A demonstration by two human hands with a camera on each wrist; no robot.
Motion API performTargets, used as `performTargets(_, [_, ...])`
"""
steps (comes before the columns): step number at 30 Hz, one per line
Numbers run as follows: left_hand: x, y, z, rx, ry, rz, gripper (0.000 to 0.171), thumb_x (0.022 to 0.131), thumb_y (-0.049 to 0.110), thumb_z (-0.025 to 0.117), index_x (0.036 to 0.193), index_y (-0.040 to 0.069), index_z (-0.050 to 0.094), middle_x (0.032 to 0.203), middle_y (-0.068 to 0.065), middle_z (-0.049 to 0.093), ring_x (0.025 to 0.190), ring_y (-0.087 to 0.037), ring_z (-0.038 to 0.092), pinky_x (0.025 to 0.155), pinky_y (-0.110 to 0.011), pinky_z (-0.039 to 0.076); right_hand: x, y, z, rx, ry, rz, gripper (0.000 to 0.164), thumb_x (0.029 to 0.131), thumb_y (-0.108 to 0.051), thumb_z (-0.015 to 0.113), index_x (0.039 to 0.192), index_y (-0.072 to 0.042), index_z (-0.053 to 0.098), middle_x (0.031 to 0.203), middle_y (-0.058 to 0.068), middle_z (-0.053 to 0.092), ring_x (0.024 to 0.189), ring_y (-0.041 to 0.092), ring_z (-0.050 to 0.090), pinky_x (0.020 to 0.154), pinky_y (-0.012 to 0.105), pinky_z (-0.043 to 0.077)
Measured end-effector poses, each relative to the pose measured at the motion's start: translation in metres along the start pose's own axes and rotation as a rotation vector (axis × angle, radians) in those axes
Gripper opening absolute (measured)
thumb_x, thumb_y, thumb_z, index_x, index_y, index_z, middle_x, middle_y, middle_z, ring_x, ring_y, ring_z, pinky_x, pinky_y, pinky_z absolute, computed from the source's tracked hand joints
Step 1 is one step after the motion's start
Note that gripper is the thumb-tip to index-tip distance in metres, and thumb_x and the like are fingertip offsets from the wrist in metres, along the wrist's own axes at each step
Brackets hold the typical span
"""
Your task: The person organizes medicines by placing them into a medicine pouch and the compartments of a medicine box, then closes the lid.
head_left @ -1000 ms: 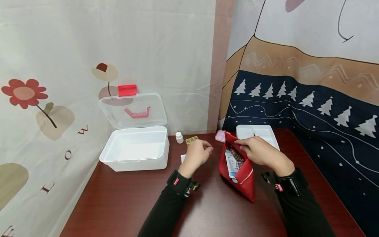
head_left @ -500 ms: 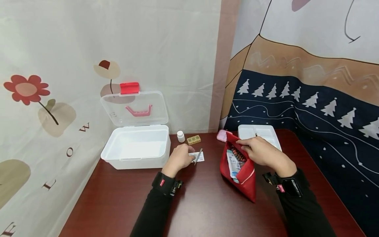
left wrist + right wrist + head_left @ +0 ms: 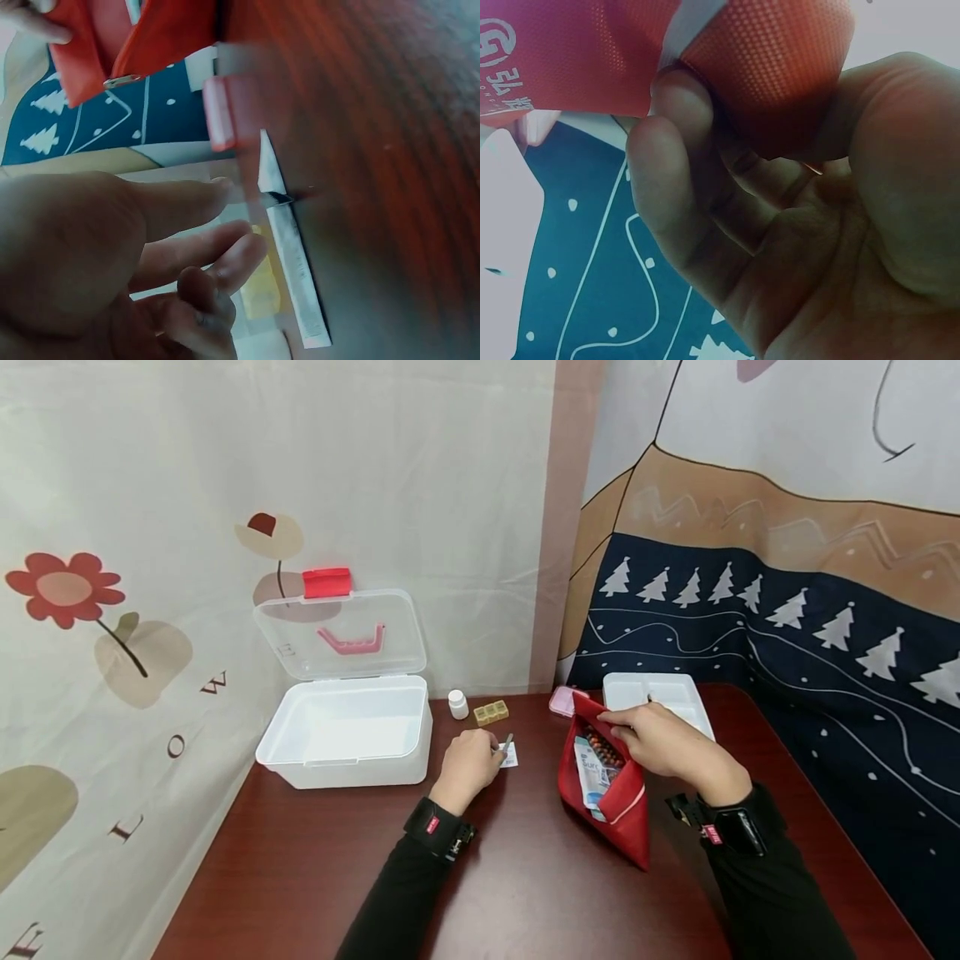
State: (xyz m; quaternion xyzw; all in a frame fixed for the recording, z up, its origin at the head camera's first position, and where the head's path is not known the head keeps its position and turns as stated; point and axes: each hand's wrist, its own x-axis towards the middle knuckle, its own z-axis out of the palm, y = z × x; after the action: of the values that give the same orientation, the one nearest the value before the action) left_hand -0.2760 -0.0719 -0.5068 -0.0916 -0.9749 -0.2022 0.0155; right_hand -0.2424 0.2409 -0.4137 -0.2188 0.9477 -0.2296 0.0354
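Observation:
My left hand (image 3: pixel 468 764) pinches a slim silver tool (image 3: pixel 507 743) between thumb and fingertips, over a flat white packet (image 3: pixel 512 758) on the table. In the left wrist view the packet (image 3: pixel 296 277) is a long narrow strip, and the tool's dark tip (image 3: pixel 279 198) crosses it. My right hand (image 3: pixel 660 739) grips the upper edge of a red fabric pouch (image 3: pixel 628 835), holding its mouth apart. Inside it show a blue-and-white sachet (image 3: pixel 590 777) and something with an orange-brown dotted pattern (image 3: pixel 602 750). Up close, fingers and thumb curl round the pouch's cloth (image 3: pixel 772 75).
A white plastic box (image 3: pixel 360 775) with its clear lid (image 3: pixel 375 610) raised stands at left. Behind my left hand are a small white bottle (image 3: pixel 458 704) and a yellow pill organizer (image 3: pixel 491 713). A pink case (image 3: pixel 562 702) and a white divided tray (image 3: pixel 693 706) lie beyond the pouch.
My left hand swung left and down from beside the pouch to the packet, then shifted slightly right and took hold of the silver tool. The right hand and pouch stayed nearly still.

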Motion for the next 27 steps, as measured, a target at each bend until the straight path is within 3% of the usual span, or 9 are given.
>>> performTargets(6, [0.000,0.001,0.011,0.074,0.054,0.004,0.027,0.099,0.029,0.082,0.074,0.019,0.076,0.086,-0.006,0.079,0.081,-0.031,0.078,0.066,-0.048,0.060,0.001,0.000,0.002,-0.013,0.009,-0.005,0.036,0.106,-0.004,0.065,0.140,0.001,0.073,0.129,0.024,0.078,0.093,0.021,0.068,0.083,0.039,0.062])
performTargets(15, [-0.002,0.007,0.019,0.065,0.107,-0.017,0.026,0.096,0.019,0.081,0.071,0.015,0.075,0.084,-0.010,0.079,0.078,-0.035,0.078,0.062,-0.049,0.060,0.001,-0.001,0.004,0.004,-0.010,0.014,0.037,0.107,-0.004,0.064,0.142,0.002,0.072,0.131,0.026,0.077,0.094,0.022,0.068,0.081,0.036,0.062])
performTargets(22, [-0.002,0.002,0.025,0.077,0.170,0.036,0.020,0.091,0.013,0.078,0.071,0.014,0.072,0.080,-0.010,0.076,0.072,-0.034,0.075,0.058,-0.049,0.058,0.001,-0.001,0.004,0.004,-0.007,0.013,0.037,0.106,-0.003,0.064,0.142,0.003,0.072,0.131,0.026,0.077,0.095,0.022,0.068,0.079,0.033,0.060])
performTargets(27, [-0.004,0.007,0.019,0.080,0.144,0.034,0.018,0.091,0.011,0.080,0.073,0.014,0.075,0.081,-0.010,0.078,0.074,-0.034,0.076,0.058,-0.047,0.058,0.001,-0.002,0.004,0.008,-0.010,0.014,0.037,0.106,-0.003,0.063,0.142,0.002,0.072,0.131,0.026,0.077,0.094,0.022,0.067,0.078,0.032,0.060])
